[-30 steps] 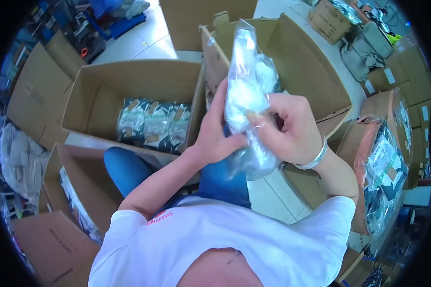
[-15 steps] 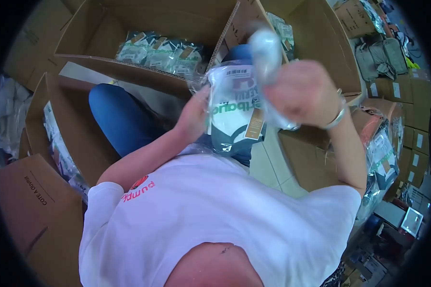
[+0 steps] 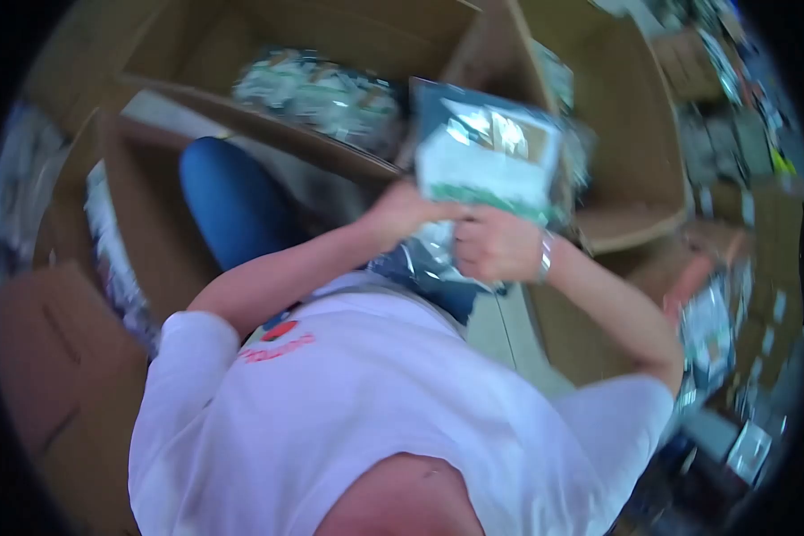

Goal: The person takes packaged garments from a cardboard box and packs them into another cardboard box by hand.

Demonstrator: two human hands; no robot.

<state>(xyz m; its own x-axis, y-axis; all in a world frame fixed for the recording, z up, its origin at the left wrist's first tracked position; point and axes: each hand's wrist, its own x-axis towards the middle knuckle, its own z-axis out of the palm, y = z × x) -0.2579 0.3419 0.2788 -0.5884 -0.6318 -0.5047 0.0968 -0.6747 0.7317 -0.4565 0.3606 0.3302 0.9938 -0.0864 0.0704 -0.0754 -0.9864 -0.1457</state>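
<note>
We see glossy clear plastic on the held package (image 3: 484, 161), matt brown cardboard on the open box (image 3: 630, 125), matt cloth on the shirt (image 3: 402, 384), shiny, metal-looking bracelet (image 3: 546, 256), smooth pale floor (image 3: 496, 330).

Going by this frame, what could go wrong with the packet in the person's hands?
The glossy packet could slip, though the left hand and right hand both grip it. Its far end appears near the walls of the left carton and right carton, so it might snag there; the actual gap is unclear.
</note>
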